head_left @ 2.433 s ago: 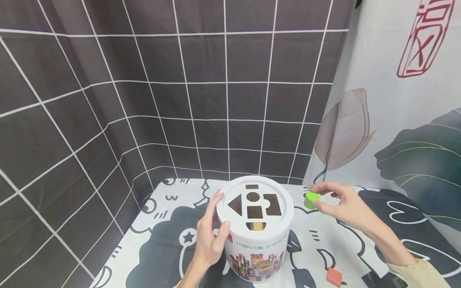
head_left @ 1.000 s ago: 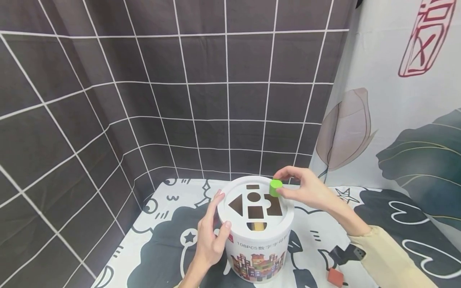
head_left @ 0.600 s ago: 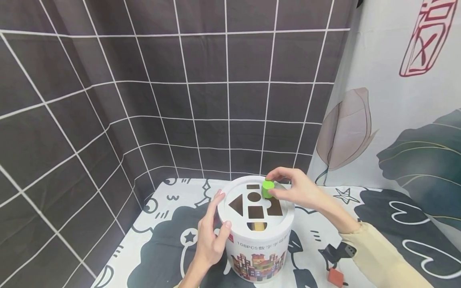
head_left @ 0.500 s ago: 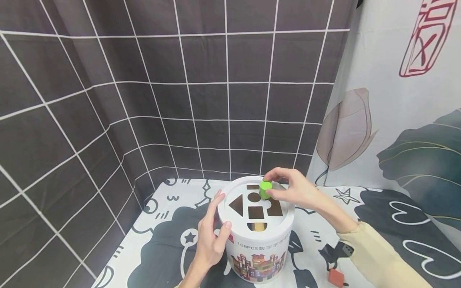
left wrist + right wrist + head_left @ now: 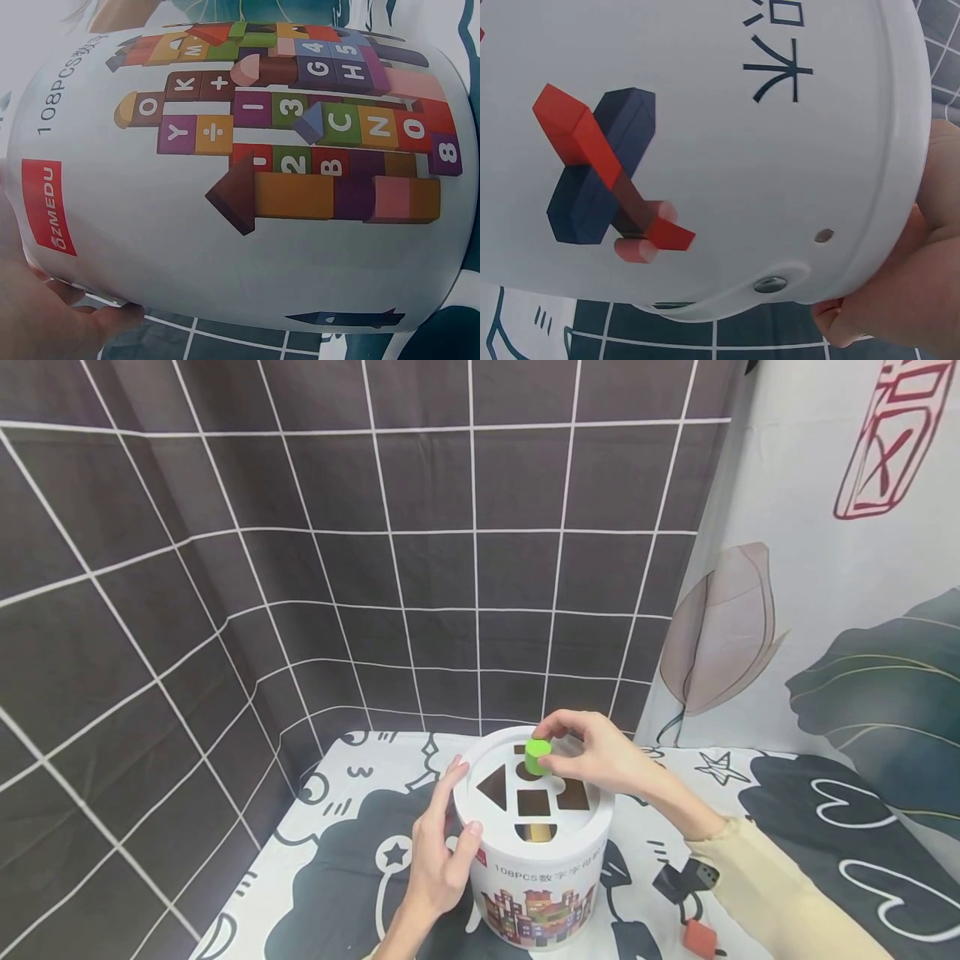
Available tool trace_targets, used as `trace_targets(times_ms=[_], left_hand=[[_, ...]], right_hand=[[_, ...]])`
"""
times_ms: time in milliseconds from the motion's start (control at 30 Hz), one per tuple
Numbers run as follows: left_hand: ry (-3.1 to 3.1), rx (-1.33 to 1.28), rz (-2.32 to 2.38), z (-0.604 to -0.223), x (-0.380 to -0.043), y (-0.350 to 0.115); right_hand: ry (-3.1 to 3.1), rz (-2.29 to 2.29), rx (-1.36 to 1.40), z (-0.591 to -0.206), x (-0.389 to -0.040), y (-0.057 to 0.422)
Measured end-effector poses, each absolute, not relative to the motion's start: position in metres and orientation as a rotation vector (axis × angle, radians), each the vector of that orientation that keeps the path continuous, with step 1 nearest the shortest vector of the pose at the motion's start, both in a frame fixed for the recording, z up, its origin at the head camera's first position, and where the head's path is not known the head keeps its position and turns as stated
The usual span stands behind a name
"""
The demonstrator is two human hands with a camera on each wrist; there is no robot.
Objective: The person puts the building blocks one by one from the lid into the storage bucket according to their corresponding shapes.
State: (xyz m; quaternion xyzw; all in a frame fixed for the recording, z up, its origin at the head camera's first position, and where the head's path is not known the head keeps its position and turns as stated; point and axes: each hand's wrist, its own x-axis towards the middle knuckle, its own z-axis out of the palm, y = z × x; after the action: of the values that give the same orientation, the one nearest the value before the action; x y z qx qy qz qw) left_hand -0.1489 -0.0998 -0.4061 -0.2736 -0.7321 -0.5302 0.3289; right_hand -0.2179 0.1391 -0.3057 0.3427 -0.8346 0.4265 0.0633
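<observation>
A white lidded toy-block bucket with block pictures stands upright on the cloth. Its lid has cut-out holes of several shapes. My left hand rests along its left side, fingers and thumb fairly straight against the rim; in the left wrist view part of that hand touches the wall. My right hand pinches a green cylinder block between thumb and fingers over the round hole, which it partly covers. Whether the block enters the hole cannot be told. The right wrist view shows the hand beyond the rim, block hidden.
A red block lies on the patterned cloth right of the bucket. Something yellow shows through the lid's front slot. A small black device sits at the right sleeve. A dark checked curtain hangs behind.
My right hand has carried the green cylinder block leftward from beside the bucket, across the lid, to the round hole. My left hand and the bucket have stayed in place.
</observation>
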Motion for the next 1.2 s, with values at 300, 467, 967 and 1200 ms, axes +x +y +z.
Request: trace_targets(times_ms=[300, 467, 967, 1200], left_hand=[[-1.917, -0.715, -1.375, -0.408, -0.148, -0.1], [-1.915, -0.718, -1.372, -0.407, -0.148, -0.1], [-1.897, -0.728, -1.383, -0.407, -0.148, -0.099], [-1.894, -0.727, -1.388, -0.408, -0.15, -0.099]], right_hand=[[-2.557, 1.241, 1.034, -0.307, -0.218, 0.134], [-2.568, 1.218, 1.046, -0.307, -0.218, 0.135], [-2.526, 1.264, 0.994, -0.307, -0.213, 0.149], [-2.497, 1.22, 0.889, -0.313, -0.207, 0.188]])
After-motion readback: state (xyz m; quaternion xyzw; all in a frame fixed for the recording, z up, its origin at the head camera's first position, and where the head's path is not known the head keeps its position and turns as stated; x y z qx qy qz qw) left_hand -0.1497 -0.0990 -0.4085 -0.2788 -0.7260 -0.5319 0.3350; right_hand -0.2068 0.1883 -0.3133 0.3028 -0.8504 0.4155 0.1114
